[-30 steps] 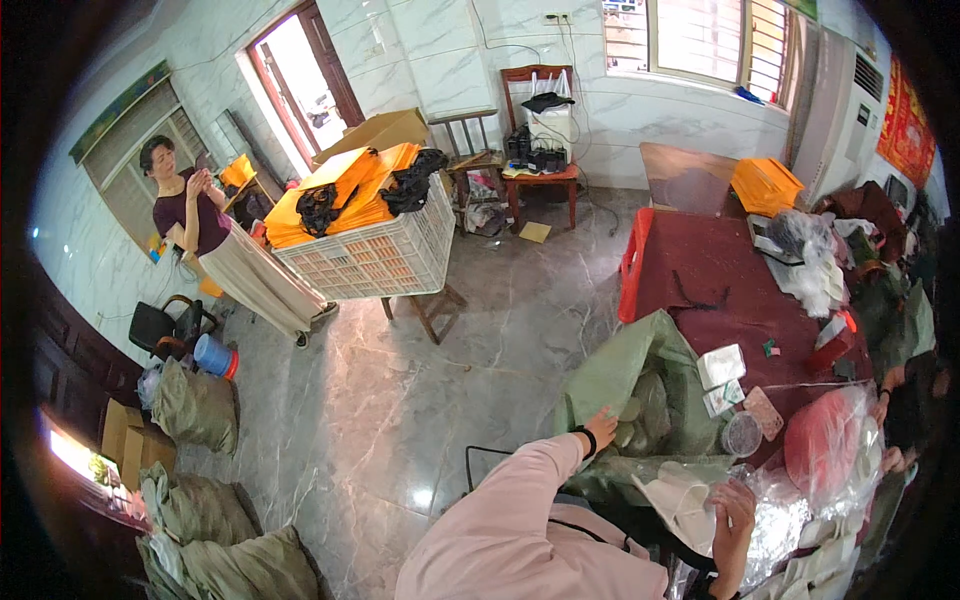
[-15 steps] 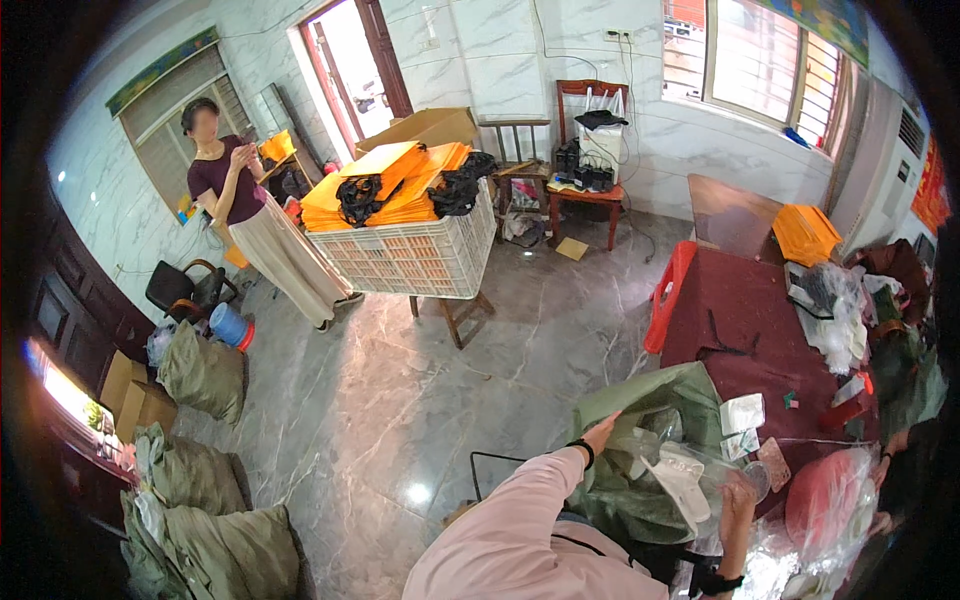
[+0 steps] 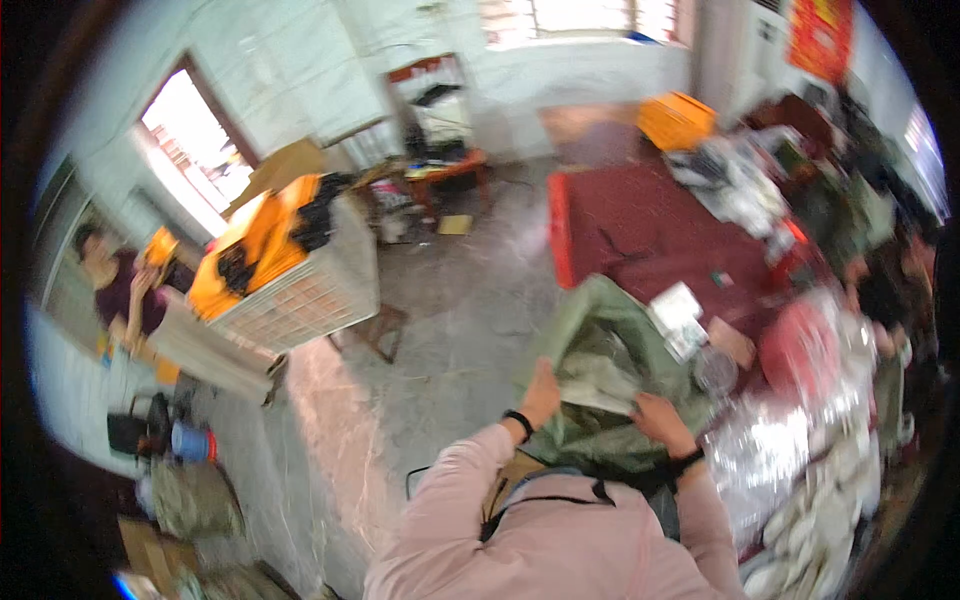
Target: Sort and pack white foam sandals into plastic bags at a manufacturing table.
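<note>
A green woven sack stands open in front of me, against the near edge of the table. My left hand is closed on the left side of its rim. On the near right side of the mouth, my right hand has its fingers curled over the sack's edge. Inside lies a white item with some clear plastic about it; blur hides its exact kind. Just right of the sack are white packets, a round clear plastic container and a pinkish card-like piece.
A dark red-covered table extends beyond the sack. A pink round bundle in clear plastic and shiny plastic wrap lie right. Another person stands far left by a white crate holding orange envelopes. Someone's hands show at far right.
My right hand has moved left from the clear bag with the white item to the sack's edge. That white item now lies inside the sack. The view has turned right.
</note>
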Demonstrator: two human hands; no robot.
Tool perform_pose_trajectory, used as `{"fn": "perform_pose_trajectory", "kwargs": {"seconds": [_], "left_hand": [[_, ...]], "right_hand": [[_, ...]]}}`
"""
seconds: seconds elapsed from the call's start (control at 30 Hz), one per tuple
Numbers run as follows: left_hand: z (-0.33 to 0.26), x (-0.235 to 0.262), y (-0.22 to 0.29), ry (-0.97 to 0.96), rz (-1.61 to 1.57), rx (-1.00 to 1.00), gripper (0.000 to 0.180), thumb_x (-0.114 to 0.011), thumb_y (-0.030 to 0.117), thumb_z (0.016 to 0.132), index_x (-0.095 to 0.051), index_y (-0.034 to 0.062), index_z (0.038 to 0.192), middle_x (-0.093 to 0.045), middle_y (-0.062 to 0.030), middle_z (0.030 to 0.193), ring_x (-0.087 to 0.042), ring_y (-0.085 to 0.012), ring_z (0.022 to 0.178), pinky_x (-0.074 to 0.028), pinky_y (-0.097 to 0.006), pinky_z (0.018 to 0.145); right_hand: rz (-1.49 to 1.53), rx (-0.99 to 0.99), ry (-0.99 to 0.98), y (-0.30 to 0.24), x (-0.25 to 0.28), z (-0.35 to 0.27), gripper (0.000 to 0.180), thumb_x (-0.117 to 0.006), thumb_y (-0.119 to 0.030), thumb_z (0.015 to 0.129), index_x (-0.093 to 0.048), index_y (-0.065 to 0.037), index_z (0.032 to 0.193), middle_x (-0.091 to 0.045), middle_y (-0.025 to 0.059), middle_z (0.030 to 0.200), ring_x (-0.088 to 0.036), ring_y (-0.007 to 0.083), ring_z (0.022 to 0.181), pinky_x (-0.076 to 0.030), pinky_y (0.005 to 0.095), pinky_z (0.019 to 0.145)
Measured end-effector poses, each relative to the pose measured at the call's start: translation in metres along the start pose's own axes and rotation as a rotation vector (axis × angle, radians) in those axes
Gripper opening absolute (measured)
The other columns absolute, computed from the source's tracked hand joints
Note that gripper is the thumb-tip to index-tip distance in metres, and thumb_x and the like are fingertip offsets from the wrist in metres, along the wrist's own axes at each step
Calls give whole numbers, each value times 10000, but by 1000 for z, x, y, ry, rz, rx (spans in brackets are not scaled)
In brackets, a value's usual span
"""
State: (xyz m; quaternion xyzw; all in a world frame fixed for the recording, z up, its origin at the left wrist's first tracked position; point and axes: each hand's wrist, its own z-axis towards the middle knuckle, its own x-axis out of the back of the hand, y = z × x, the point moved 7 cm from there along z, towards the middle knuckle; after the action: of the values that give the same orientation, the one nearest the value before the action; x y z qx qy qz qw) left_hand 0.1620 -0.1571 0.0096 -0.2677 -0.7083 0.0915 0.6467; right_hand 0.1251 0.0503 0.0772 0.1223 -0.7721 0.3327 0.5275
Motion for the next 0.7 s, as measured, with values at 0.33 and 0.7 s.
{"fn": "perform_pose_trajectory", "kwargs": {"seconds": [0.33,0.7], "left_hand": [[13,35,-27,128,-224,-125,193,-542,121,749,-614,63,918,-523,-155,1159,-342,-349,1233,-60,-606,1035],[-1,60,-19,32,-259,-349,201,-537,69,744,-612,46,929,-575,-140,1016,-390,-351,1174,-86,-594,1025]], "right_hand": [[231,-304,-320,35,-100,-73,487,-505,-380,843,-462,-68,1214,-567,167,1107,-540,348,1007,-443,443,816],[408,-587,-184,50,-115,-153,462,-494,-351,849,-481,-53,1202,-562,185,1108,-528,343,1030,-423,420,859]]}}
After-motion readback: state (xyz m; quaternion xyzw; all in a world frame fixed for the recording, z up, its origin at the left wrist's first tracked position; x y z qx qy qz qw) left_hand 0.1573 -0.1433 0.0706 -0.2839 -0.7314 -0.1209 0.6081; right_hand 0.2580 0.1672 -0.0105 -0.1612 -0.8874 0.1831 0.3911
